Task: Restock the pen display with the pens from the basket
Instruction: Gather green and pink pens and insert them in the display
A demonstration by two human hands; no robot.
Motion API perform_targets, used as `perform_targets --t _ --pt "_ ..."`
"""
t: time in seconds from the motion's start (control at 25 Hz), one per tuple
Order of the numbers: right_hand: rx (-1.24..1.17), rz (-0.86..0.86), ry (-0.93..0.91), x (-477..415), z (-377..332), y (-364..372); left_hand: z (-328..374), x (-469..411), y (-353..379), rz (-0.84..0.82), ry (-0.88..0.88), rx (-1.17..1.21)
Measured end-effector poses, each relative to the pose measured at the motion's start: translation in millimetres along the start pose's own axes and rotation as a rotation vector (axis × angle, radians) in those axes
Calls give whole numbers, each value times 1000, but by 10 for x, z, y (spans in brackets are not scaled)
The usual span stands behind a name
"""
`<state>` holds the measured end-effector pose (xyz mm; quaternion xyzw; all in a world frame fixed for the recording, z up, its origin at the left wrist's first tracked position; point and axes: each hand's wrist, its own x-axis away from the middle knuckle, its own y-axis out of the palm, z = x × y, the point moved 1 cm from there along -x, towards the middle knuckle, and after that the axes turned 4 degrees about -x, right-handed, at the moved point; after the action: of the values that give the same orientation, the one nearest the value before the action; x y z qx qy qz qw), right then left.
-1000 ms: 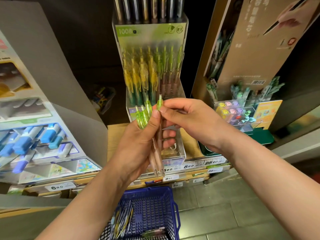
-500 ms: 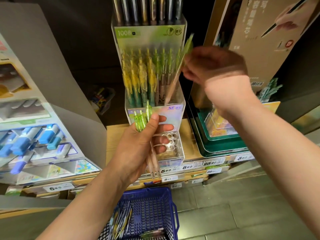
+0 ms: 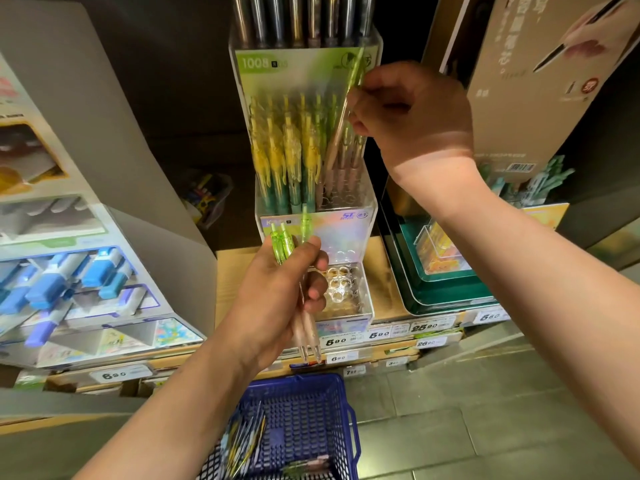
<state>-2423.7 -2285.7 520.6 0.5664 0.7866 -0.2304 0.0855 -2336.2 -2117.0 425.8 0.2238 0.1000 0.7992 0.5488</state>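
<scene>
The display (image 3: pixel 339 233), a clear stepped stand on the shelf (image 3: pixel 381 332), filled the middle of the view. Its top tier of dark pens was cut off by the upper edge. Below it, the blue basket (image 3: pixel 349 427) sat on the floor, its near side cut off at the bottom edge.

The right arm reached up and across. The right grip (image 3: pixel 412 112) was at the display's right side with its back to the camera and its fingers curled, pinching one pen (image 3: pixel 356 65) between thumb and fingertips. The left grip (image 3: pixel 273 299) was lower, in front of the display's lowest tier, wrapped round a bunch (image 3: pixel 308 334) of a few pens held upright.

The pinched pen leaned, its green top against the upper label and its barrel running down among the pink-barrelled pens (image 3: pixel 346 168) in the middle tier. Motion blur hid whether its tip was seated. The bunch showed bright green tops above the fist and clear pinkish barrels with pointed tips below it. Yellow-green pens (image 3: pixel 287 150) packed the left of the middle tier, and loose pens (image 3: pixel 246 441) lay blurred in the basket.
</scene>
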Motion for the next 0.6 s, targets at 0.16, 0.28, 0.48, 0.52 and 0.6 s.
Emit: perform_targets --t 0.16,0.28,0.48,0.52,0.6 --pt "39 8 -38 -5 -15 3 -23 -13 -44 13 18 -34" --pt "64 7 -56 3 -22 16 -45 -10 -60 15 21 -60" --pt "178 -50 11 68 76 89 -34 -6 -48 -3 31 -78" --pt "218 -77 40 102 125 107 -32 -2 -47 -6 33 -81" --pt "255 -113 84 163 203 126 -36 -2 -44 -3 39 -80"
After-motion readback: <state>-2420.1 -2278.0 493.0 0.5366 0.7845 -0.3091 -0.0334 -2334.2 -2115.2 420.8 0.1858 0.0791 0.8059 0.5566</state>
